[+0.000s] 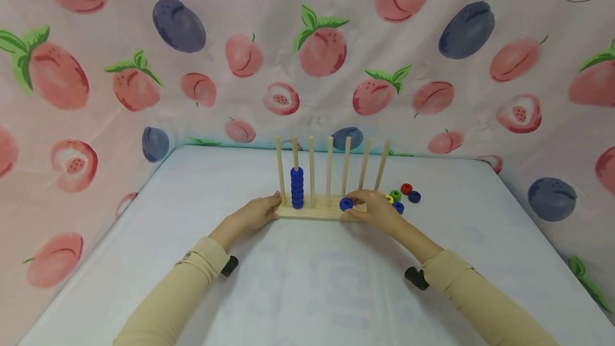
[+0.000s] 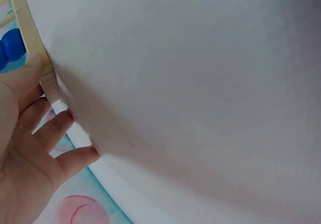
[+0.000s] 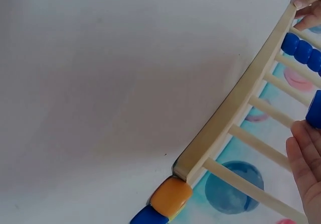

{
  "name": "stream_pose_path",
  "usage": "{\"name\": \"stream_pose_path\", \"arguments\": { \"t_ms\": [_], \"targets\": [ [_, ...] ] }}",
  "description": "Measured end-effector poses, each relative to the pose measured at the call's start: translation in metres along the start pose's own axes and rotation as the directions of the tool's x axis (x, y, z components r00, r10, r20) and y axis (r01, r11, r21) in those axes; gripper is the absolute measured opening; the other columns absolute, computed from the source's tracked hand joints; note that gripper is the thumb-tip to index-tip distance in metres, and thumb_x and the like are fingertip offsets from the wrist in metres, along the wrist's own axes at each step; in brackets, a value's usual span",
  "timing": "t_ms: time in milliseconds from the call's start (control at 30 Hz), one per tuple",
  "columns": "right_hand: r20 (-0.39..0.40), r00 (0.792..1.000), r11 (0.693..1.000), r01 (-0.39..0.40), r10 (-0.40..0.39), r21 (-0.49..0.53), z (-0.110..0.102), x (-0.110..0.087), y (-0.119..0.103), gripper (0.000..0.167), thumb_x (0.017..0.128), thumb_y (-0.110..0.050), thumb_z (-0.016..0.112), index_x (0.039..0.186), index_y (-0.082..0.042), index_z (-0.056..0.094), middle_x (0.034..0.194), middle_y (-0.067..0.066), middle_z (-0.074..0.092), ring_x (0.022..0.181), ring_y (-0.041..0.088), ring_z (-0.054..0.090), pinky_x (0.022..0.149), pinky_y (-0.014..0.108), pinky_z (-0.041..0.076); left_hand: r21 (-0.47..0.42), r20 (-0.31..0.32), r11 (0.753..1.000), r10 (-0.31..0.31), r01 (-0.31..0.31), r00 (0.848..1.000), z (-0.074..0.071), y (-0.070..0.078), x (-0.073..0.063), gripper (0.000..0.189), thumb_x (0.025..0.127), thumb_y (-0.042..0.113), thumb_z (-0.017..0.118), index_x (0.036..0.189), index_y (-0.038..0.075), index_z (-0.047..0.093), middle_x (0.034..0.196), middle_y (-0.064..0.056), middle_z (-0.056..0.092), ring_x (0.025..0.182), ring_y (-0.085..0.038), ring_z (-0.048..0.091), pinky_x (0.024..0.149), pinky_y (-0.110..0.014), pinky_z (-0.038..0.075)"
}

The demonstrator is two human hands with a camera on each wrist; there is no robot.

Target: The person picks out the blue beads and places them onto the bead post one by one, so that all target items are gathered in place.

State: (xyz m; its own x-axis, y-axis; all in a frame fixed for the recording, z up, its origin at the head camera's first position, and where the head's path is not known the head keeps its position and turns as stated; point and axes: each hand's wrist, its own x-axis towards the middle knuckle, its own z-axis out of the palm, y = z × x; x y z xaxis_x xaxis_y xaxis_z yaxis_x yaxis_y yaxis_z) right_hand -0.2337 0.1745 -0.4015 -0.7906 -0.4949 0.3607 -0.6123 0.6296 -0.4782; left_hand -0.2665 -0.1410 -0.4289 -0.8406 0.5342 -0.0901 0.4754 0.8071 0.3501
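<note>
A wooden peg stand (image 1: 307, 213) carries a row of upright pegs, and a stack of several blue beads (image 1: 297, 188) fills the lower part of its second peg from the left. My left hand (image 1: 259, 212) grips the stand's left end, thumb against the base and the other fingers spread around the corner. Between thumb and fingertips my right hand (image 1: 379, 210) pinches a single blue bead (image 1: 346, 204), held in front of the pegs right of the middle. In the right wrist view that blue bead (image 3: 314, 111) shows at the fingertips, partly cut off by the frame edge.
Loose beads lie beyond the stand's right end: a red bead (image 1: 406, 189), a green bead (image 1: 395, 195), a dark purple bead (image 1: 415, 196) and others. An orange bead (image 3: 171, 196) sits close to that end. Fruit-printed cloth (image 1: 317, 95) rises behind the white table (image 1: 307, 282).
</note>
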Motion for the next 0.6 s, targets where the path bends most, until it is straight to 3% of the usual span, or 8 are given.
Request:
{"name": "stream_pose_path", "arguments": {
  "t_ms": [300, 600],
  "targets": [
    [-0.008, 1.0, 1.0, 0.007, -0.007, -0.005, 0.001, 0.006, -0.006, 0.029, 0.082, -0.01, 0.072, 0.107, 0.005, 0.066, 0.099, 0.016, 0.071, 0.086, 0.025, 0.068, 0.079, 0.039, 0.058, -0.002, 0.006, 1.0, -0.007, 0.008, 1.0, -0.005, 0.003, -0.002, 0.053, 0.096, 0.016, 0.054, 0.14, -0.008, 0.036, 0.15, -0.022, 0.028, 0.133, -0.039, 0.038, 0.112, -0.047, 0.033],
    [-0.04, 0.999, 0.998, 0.014, -0.012, 0.054, 0.009, 0.012, -0.014, 0.032, 0.082, -0.011, 0.073, 0.108, 0.005, 0.066, 0.098, 0.017, 0.071, 0.086, 0.027, 0.068, 0.079, 0.041, 0.058, 0.017, 0.003, 1.0, 0.017, -0.017, 1.0, -0.001, 0.001, -0.003, 0.052, 0.096, 0.015, 0.053, 0.139, -0.01, 0.036, 0.148, -0.025, 0.03, 0.131, -0.041, 0.04, 0.11, -0.048, 0.035]
  ]
}}
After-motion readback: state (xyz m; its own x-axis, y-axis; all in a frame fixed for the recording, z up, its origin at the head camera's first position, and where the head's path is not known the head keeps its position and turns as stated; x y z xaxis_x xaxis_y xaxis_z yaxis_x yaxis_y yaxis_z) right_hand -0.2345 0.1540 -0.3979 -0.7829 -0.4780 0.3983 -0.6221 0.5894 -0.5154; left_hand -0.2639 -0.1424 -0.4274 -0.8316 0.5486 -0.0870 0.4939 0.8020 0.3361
